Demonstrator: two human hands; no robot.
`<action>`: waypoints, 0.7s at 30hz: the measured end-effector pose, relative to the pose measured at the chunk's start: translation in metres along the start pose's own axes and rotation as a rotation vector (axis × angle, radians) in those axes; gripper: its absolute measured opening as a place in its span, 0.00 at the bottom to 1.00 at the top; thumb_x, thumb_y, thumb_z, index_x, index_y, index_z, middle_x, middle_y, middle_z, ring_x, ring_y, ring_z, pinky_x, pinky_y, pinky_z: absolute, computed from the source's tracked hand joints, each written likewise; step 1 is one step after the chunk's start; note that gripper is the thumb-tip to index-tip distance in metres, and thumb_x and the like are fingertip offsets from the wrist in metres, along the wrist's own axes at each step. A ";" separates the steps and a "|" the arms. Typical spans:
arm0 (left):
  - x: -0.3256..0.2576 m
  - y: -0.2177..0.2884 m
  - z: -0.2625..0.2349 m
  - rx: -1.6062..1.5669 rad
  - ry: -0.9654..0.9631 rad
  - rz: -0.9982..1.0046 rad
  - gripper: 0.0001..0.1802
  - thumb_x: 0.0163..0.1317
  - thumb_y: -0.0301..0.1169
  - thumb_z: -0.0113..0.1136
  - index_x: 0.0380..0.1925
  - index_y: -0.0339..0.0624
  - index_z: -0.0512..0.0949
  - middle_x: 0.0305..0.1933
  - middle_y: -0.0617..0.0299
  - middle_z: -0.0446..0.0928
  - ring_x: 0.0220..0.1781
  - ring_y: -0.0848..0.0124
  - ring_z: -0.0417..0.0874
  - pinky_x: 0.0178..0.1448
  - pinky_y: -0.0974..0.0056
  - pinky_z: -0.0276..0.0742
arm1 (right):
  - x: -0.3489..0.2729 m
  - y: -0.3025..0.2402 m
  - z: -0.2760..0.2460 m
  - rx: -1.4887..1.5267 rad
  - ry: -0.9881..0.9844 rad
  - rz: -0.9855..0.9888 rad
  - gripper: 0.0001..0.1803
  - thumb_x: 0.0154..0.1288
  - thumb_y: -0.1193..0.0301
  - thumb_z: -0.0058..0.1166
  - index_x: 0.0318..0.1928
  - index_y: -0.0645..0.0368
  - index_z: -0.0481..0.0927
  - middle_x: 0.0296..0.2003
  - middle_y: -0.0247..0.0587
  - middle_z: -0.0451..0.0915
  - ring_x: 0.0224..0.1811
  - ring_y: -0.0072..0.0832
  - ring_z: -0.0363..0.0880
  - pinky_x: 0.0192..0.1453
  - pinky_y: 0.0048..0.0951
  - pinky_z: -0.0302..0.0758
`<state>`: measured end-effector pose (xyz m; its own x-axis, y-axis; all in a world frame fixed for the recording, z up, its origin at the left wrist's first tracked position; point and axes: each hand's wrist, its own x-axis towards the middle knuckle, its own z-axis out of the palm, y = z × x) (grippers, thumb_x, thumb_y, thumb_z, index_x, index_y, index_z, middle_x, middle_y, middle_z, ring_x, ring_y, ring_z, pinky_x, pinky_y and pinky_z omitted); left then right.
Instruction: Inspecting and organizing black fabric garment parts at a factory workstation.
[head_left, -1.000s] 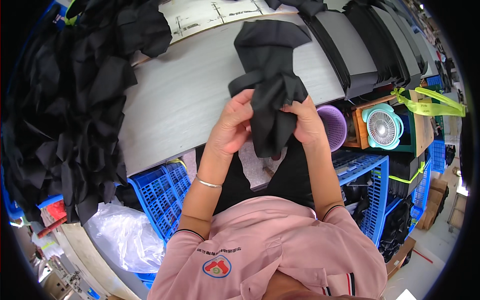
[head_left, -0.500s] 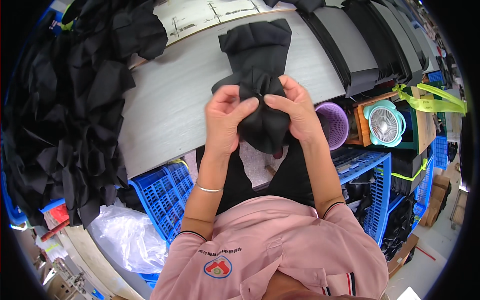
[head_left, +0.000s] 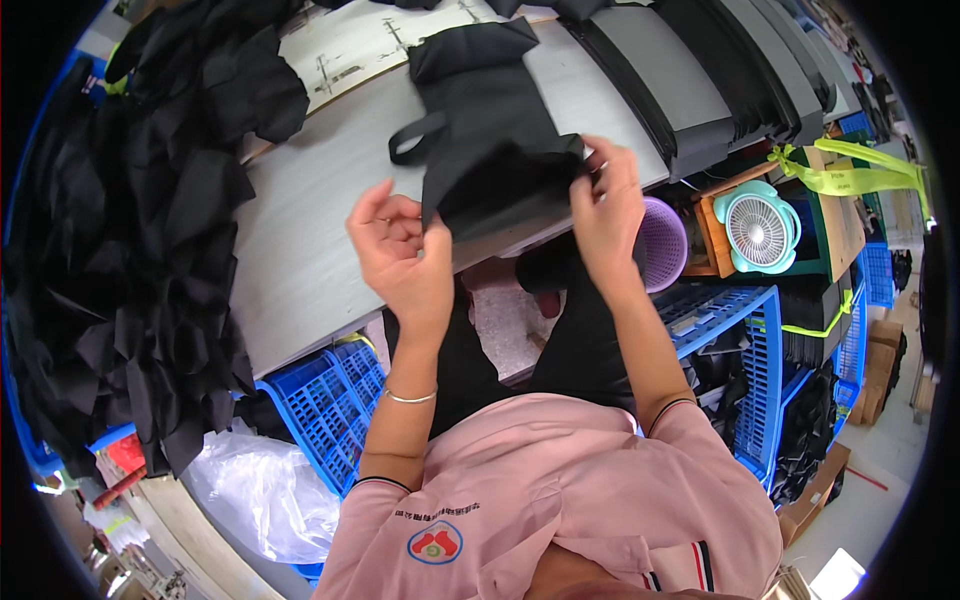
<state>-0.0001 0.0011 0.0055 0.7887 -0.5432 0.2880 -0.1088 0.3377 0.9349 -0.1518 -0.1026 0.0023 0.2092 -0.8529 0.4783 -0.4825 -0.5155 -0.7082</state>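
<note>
A black fabric piece (head_left: pixel 490 110), pouch-like, lies over the grey table's front edge, its near end spread between my hands. Its far end is folded over, and a small black loop (head_left: pixel 418 138) sticks out on the left. My left hand (head_left: pixel 405 260) has its thumb at the near left corner of the cloth, the fingers curled and the index finger raised. At the right edge, my right hand (head_left: pixel 610 215) pinches the cloth between thumb and fingers. The near part is slightly blurred, and its underside is hidden.
Black cloth pieces (head_left: pixel 120 230) are heaped on the left. Stacks of black and grey panels (head_left: pixel 670 70) lie at the far right of the table (head_left: pixel 320 220). Nearby are a purple basket (head_left: pixel 663 245), a teal fan (head_left: pixel 757 228) and blue crates (head_left: pixel 325 400).
My hands have moved apart, spreading the near end of the cloth that was bunched between my thumbs. The cloth now lies flatter, with its loop showing on the left.
</note>
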 end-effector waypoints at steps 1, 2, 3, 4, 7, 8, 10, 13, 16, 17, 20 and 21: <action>0.003 0.000 -0.002 0.045 -0.068 0.016 0.31 0.56 0.12 0.60 0.62 0.37 0.68 0.44 0.60 0.75 0.33 0.82 0.75 0.34 0.77 0.71 | 0.010 0.009 -0.005 -0.052 0.069 -0.011 0.24 0.58 0.86 0.55 0.56 0.59 0.77 0.39 0.43 0.74 0.26 0.28 0.75 0.32 0.28 0.72; 0.005 0.001 -0.002 0.086 -0.093 0.028 0.31 0.56 0.12 0.60 0.61 0.36 0.68 0.44 0.60 0.76 0.33 0.82 0.75 0.34 0.77 0.71 | 0.016 0.013 -0.007 -0.065 0.001 -0.044 0.22 0.60 0.82 0.59 0.56 0.59 0.77 0.42 0.41 0.75 0.28 0.24 0.76 0.36 0.26 0.74; 0.006 0.002 -0.003 0.130 -0.141 0.065 0.30 0.56 0.11 0.59 0.61 0.36 0.69 0.44 0.60 0.76 0.33 0.82 0.75 0.33 0.77 0.71 | 0.023 0.018 -0.012 0.075 -0.071 -0.003 0.22 0.62 0.80 0.60 0.57 0.59 0.77 0.43 0.40 0.76 0.29 0.23 0.77 0.37 0.26 0.74; 0.008 0.002 -0.003 0.149 -0.163 0.052 0.30 0.57 0.12 0.61 0.61 0.36 0.69 0.47 0.59 0.75 0.32 0.82 0.75 0.33 0.76 0.70 | 0.028 0.022 -0.019 0.209 -0.139 0.068 0.21 0.63 0.78 0.62 0.57 0.59 0.77 0.44 0.40 0.77 0.31 0.22 0.77 0.39 0.26 0.75; 0.010 0.004 -0.002 0.163 -0.108 0.001 0.30 0.58 0.14 0.64 0.62 0.36 0.69 0.50 0.59 0.75 0.32 0.83 0.74 0.33 0.76 0.70 | 0.052 0.038 -0.044 0.153 -0.046 -0.015 0.21 0.65 0.67 0.67 0.56 0.59 0.79 0.48 0.41 0.79 0.37 0.26 0.80 0.45 0.27 0.77; 0.009 0.005 -0.002 0.151 -0.118 0.001 0.30 0.59 0.14 0.64 0.62 0.35 0.69 0.51 0.58 0.74 0.32 0.83 0.74 0.33 0.77 0.69 | 0.063 0.046 -0.053 -0.077 0.052 -0.098 0.22 0.62 0.66 0.68 0.55 0.60 0.80 0.49 0.45 0.79 0.44 0.33 0.81 0.49 0.32 0.78; 0.005 0.007 -0.004 0.120 -0.103 0.028 0.30 0.59 0.13 0.64 0.62 0.34 0.68 0.52 0.57 0.73 0.33 0.82 0.74 0.33 0.79 0.68 | 0.087 0.068 -0.064 -0.560 0.190 -0.199 0.24 0.62 0.60 0.68 0.56 0.57 0.82 0.51 0.47 0.79 0.53 0.42 0.79 0.55 0.39 0.77; -0.007 0.010 -0.008 0.054 -0.085 0.052 0.30 0.60 0.15 0.65 0.63 0.35 0.68 0.53 0.56 0.75 0.31 0.82 0.74 0.34 0.76 0.71 | 0.111 0.109 -0.083 -0.701 0.044 -0.171 0.24 0.64 0.54 0.65 0.56 0.52 0.85 0.51 0.43 0.81 0.53 0.43 0.79 0.55 0.40 0.77; -0.024 0.015 -0.012 -0.027 -0.109 0.008 0.27 0.62 0.17 0.64 0.61 0.34 0.70 0.51 0.56 0.77 0.33 0.82 0.75 0.37 0.76 0.73 | 0.131 0.129 -0.097 -0.502 -0.137 -0.078 0.24 0.64 0.52 0.63 0.55 0.49 0.86 0.47 0.41 0.83 0.49 0.41 0.82 0.55 0.39 0.77; -0.030 0.016 -0.012 -0.042 -0.169 -0.026 0.25 0.62 0.17 0.64 0.60 0.34 0.71 0.50 0.56 0.78 0.34 0.82 0.75 0.37 0.76 0.73 | 0.135 0.127 -0.100 -0.409 -0.159 -0.030 0.24 0.64 0.51 0.63 0.55 0.48 0.86 0.46 0.41 0.84 0.47 0.41 0.82 0.54 0.39 0.77; -0.049 0.017 -0.008 -0.091 -0.348 -0.174 0.18 0.64 0.18 0.63 0.54 0.35 0.76 0.46 0.59 0.81 0.38 0.82 0.78 0.41 0.76 0.75 | 0.125 0.099 -0.098 -0.608 -0.003 -0.194 0.15 0.67 0.58 0.61 0.39 0.58 0.84 0.36 0.42 0.82 0.38 0.43 0.82 0.43 0.41 0.78; -0.054 0.015 -0.006 -0.164 -0.442 -0.285 0.17 0.66 0.20 0.63 0.55 0.35 0.77 0.48 0.59 0.81 0.39 0.82 0.78 0.42 0.75 0.76 | 0.118 0.084 -0.093 -0.769 0.016 -0.202 0.14 0.68 0.60 0.61 0.34 0.60 0.82 0.34 0.42 0.81 0.36 0.44 0.81 0.41 0.42 0.78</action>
<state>-0.0413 0.0400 0.0025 0.4398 -0.8900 0.1204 0.1953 0.2256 0.9544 -0.2473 -0.2388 0.0475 0.3458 -0.7445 0.5710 -0.8896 -0.4537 -0.0528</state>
